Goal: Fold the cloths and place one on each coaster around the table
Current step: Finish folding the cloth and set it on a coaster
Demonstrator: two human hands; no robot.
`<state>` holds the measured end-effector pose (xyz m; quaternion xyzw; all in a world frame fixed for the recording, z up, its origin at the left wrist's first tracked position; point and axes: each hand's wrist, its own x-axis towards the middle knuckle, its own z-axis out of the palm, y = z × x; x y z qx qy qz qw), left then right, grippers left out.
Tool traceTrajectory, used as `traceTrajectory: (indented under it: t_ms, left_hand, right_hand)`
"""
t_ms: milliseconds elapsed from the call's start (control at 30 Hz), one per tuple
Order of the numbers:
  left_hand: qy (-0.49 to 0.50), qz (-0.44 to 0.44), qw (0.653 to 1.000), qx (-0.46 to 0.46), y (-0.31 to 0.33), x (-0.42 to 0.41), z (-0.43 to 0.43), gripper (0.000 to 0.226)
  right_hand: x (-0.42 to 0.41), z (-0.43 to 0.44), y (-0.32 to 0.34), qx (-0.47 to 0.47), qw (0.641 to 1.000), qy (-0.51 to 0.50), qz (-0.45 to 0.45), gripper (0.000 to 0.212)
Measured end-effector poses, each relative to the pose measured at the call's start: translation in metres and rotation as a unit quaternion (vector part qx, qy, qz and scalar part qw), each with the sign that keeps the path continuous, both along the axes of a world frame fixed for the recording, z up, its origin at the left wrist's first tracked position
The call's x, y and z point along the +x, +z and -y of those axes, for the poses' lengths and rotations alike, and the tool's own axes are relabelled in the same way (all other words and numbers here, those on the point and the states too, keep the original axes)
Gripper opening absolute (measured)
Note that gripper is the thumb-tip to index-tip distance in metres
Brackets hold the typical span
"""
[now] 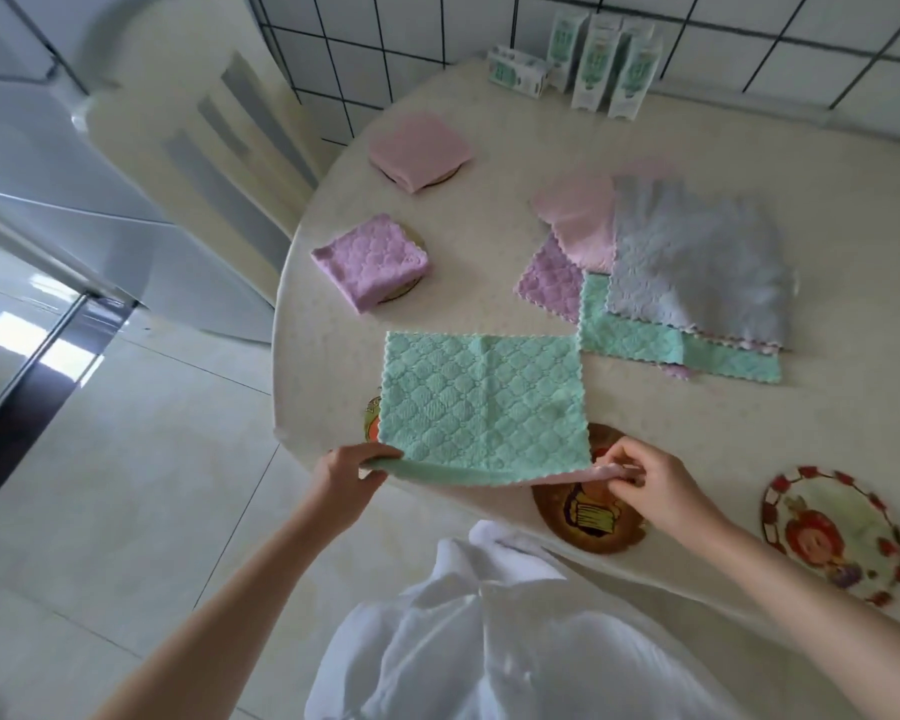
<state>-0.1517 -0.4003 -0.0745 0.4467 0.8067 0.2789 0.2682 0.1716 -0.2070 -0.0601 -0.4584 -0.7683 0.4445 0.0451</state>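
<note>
A mint-green quilted cloth (481, 402) lies spread at the table's near edge. My left hand (346, 472) pinches its near left corner; my right hand (645, 485) pinches its near right corner, where a pink underside shows. The cloth partly covers a coaster (371, 418) on the left and a brown coaster (588, 517) on the right. A folded purple cloth (370, 267) sits on a coaster farther left, and a folded pink cloth (419, 148) on another coaster beyond it. A pile of unfolded cloths (687, 267), grey on top, lies mid-table.
A red-patterned coaster (835, 532) lies bare at the near right. Several white-green cartons (593, 65) stand at the table's far edge by the tiled wall. A cream chair (198, 137) stands left of the round table (489, 226). My white garment shows below.
</note>
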Motion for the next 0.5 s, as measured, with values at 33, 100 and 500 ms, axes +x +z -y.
traceTrajectory:
  t_ms: [33, 100, 500]
  left_hand:
    - [0.020, 0.017, 1.000, -0.006, 0.004, -0.004, -0.008, 0.021]
    - [0.063, 0.056, 0.996, -0.007, 0.012, -0.012, -0.026, 0.009]
    - [0.258, 0.199, 0.944, -0.054, -0.006, -0.046, -0.116, 0.022]
  right_hand:
    - [-0.004, -0.006, 0.000, -0.015, 1.000, -0.022, -0.013, 0.026]
    - [-0.013, -0.020, 0.002, -0.038, 0.996, -0.067, -0.042, 0.019]
    - [-0.076, -0.093, -0.020, -0.091, 0.973, -0.200, -0.076, 0.012]
